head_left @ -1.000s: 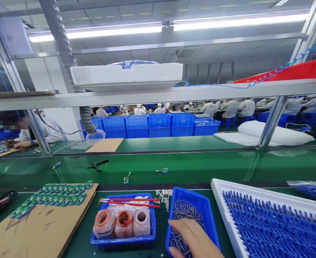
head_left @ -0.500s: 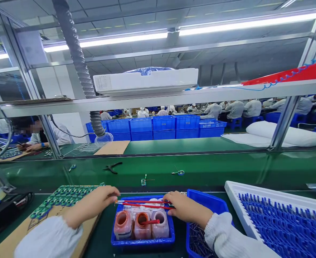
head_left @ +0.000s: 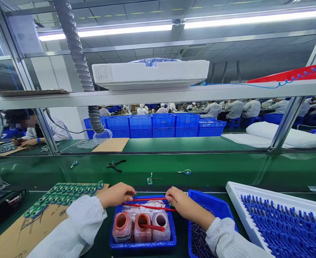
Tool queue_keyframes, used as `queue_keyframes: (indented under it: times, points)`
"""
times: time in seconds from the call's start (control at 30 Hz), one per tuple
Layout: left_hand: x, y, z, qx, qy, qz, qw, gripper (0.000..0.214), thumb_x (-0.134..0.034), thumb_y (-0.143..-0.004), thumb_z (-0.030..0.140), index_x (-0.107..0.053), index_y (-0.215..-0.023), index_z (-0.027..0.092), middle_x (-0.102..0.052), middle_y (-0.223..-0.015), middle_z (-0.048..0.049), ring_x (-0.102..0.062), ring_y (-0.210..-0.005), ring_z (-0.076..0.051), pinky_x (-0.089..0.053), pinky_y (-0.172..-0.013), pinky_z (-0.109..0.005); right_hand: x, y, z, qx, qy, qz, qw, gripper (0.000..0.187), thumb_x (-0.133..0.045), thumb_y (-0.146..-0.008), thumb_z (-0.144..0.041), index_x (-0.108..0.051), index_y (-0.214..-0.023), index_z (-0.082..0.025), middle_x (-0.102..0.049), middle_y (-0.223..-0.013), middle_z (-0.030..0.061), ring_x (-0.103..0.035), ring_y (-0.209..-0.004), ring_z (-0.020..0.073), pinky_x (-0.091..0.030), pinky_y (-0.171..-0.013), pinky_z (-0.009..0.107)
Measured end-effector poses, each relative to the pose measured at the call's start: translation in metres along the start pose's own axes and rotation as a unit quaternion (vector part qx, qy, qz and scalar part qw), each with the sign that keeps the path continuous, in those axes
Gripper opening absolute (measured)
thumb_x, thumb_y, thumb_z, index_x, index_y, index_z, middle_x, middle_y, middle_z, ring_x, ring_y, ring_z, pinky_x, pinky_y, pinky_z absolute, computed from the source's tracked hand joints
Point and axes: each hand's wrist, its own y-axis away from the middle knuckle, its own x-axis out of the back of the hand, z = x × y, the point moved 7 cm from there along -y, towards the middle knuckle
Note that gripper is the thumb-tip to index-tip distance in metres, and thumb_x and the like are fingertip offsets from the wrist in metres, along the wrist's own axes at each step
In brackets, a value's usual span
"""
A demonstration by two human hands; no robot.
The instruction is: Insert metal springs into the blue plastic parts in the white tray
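A small blue bin (head_left: 112, 245) on the green bench holds three stained plastic jars (head_left: 141, 226), one with a red stick in it. Two thin red brushes (head_left: 149, 206) lie across the bin's far rim. My left hand (head_left: 117, 194) pinches their left ends and my right hand (head_left: 180, 205) grips their right ends. Both white sleeves reach in from below. A second blue bin (head_left: 204, 200) with small metal pins stands just right of my right hand.
Green circuit boards (head_left: 62, 195) lie on brown cardboard at the left. A white tray with a blue grid insert (head_left: 281, 222) fills the right. Pliers (head_left: 115, 165) and small parts rest on the conveyor beyond. A person sits across at the far left, several others at the back.
My right hand left the pin bin and my left hand came in; both closed on the red brushes. One brush end is now lifted slightly toward me.
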Motion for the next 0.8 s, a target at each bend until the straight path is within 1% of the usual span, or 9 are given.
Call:
queue_keyframes:
  times: [0.13, 0.27, 0.37, 0.47, 0.53, 0.63, 0.7, 0.73, 0.8]
  points:
    - [-0.003, -0.005, 0.008, -0.01, -0.019, -0.01, 1.0, 0.021, -0.053, -0.086, 0.03, -0.062, -0.098, 0.016, -0.065, -0.098, -0.0046, -0.061, -0.089, -0.02, -0.049, -0.08, -0.041, 0.003, -0.005, 0.001, -0.005, -0.033, 0.072, 0.997, 0.018, -0.055, -0.099, -0.003, -0.055, -0.082, -0.009, -0.051, -0.084, 0.0018, -0.054, -0.079, 0.019, -0.047, -0.077, 0.033]
    - [-0.002, -0.013, 0.008, -0.02, -0.037, 0.0, 0.999, 0.018, -0.052, -0.087, 0.03, -0.062, -0.091, 0.015, -0.065, -0.094, -0.0045, -0.061, -0.088, -0.019, -0.048, -0.08, -0.042, 0.013, -0.007, 0.0, 0.014, -0.106, 0.143, 0.984, 0.019, -0.055, -0.1, -0.012, -0.054, -0.081, -0.01, -0.05, -0.083, 0.0022, -0.052, -0.082, 0.0204, -0.045, -0.079, 0.035]
    - [0.006, -0.013, 0.006, -0.015, -0.038, 0.029, 0.999, 0.022, -0.047, -0.089, 0.032, -0.06, -0.097, 0.014, -0.065, -0.09, -0.004, -0.062, -0.083, -0.018, -0.049, -0.076, -0.039, 0.02, -0.007, 0.005, 0.035, -0.198, 0.172, 0.964, 0.018, -0.055, -0.102, -0.025, -0.054, -0.09, -0.011, -0.049, -0.08, 0.002, -0.053, -0.075, 0.0199, -0.046, -0.073, 0.033]
    - [0.019, -0.011, 0.012, -0.02, -0.049, 0.058, 0.997, 0.022, -0.046, -0.09, 0.032, -0.059, -0.097, 0.014, -0.064, -0.085, -0.0026, -0.061, -0.079, -0.017, -0.048, -0.074, -0.038, 0.025, -0.006, 0.007, 0.058, -0.31, 0.172, 0.933, 0.034, -0.053, -0.1, -0.045, -0.05, -0.101, -0.011, -0.048, -0.078, 0.0022, -0.053, -0.066, 0.0186, -0.047, -0.064, 0.03]
    - [0.03, -0.012, 0.027, -0.035, -0.069, 0.079, 0.994, 0.02, -0.047, -0.089, 0.03, -0.059, -0.094, 0.015, -0.064, -0.082, -0.0018, -0.061, -0.079, -0.018, -0.045, -0.08, -0.041, 0.03, -0.003, 0.002, 0.074, -0.377, 0.172, 0.907, 0.047, -0.048, -0.098, -0.057, -0.047, -0.107, -0.011, -0.048, -0.082, 0.0037, -0.053, -0.068, 0.0193, -0.048, -0.063, 0.03]
    - [0.049, -0.017, 0.065, -0.076, -0.104, 0.11, 0.986, 0.015, -0.049, -0.088, 0.026, -0.061, -0.091, 0.017, -0.066, -0.083, -0.0015, -0.059, -0.083, -0.019, -0.037, -0.087, -0.044, 0.043, 0.001, -0.013, 0.095, -0.433, 0.151, 0.883, 0.057, -0.044, -0.094, -0.066, -0.045, -0.11, -0.011, -0.05, -0.083, 0.0049, -0.055, -0.072, 0.0208, -0.049, -0.065, 0.032]
    - [0.064, -0.021, 0.092, -0.106, -0.124, 0.132, 0.978, 0.014, -0.051, -0.087, 0.025, -0.061, -0.095, 0.021, -0.068, -0.092, -0.0018, -0.058, -0.091, -0.019, -0.031, -0.091, -0.043, 0.058, 0.002, -0.021, 0.106, -0.436, 0.124, 0.885, 0.057, -0.044, -0.094, -0.067, -0.049, -0.103, -0.011, -0.051, -0.079, 0.0049, -0.056, -0.071, 0.0207, -0.05, -0.066, 0.032]
    - [0.072, -0.021, 0.104, -0.117, -0.134, 0.148, 0.973, 0.016, -0.052, -0.086, 0.025, -0.061, -0.1, 0.023, -0.067, -0.103, -0.0025, -0.055, -0.1, -0.021, -0.028, -0.093, -0.044, 0.068, 0.002, -0.021, 0.111, -0.428, 0.115, 0.889, 0.058, -0.042, -0.095, -0.068, -0.05, -0.099, -0.011, -0.052, -0.078, 0.0053, -0.057, -0.071, 0.0207, -0.05, -0.067, 0.033]
    - [0.089, -0.017, 0.12, -0.125, -0.149, 0.188, 0.963, 0.029, -0.055, -0.084, 0.027, -0.055, -0.113, 0.027, -0.057, -0.127, -0.0037, -0.044, -0.118, -0.025, -0.02, -0.098, -0.046, 0.095, 0.0, -0.008, 0.117, -0.398, 0.119, 0.902, 0.063, -0.033, -0.097, -0.071, -0.051, -0.098, -0.011, -0.054, -0.08, 0.0066, -0.058, -0.074, 0.0215, -0.05, -0.071, 0.035]
